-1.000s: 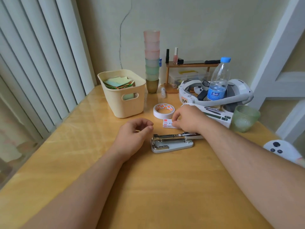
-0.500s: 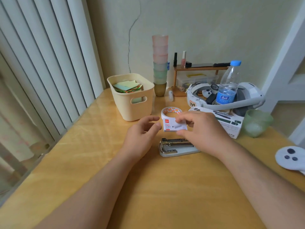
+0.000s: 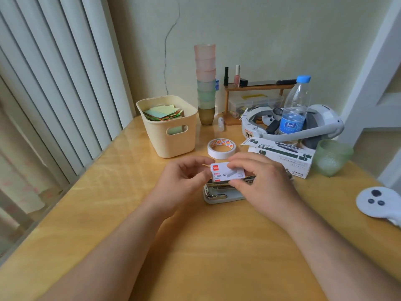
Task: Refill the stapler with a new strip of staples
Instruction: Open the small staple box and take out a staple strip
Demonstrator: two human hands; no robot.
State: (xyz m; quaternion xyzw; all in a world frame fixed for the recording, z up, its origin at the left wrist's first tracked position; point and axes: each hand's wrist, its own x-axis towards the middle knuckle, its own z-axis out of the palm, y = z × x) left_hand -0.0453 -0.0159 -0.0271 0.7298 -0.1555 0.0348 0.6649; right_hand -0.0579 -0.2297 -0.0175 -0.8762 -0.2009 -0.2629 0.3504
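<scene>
The left hand (image 3: 184,181) pinches the left end of the staple box (image 3: 226,172), fingers curled; the right hand (image 3: 260,183) grips its other end. Both hold it just above the stapler (image 3: 219,192) on the counter (image 3: 217,246). The box seems unopened; a hard tug could scatter strips.

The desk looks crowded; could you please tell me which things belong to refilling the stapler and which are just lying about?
For the job:
- staple box, pinched by the right hand, left hand at its end
- stapler, beneath both hands

Lying about:
- tape roll
- beige basket of paper
- stacked cups
- water bottle
- headset
- green glass
- carton
</scene>
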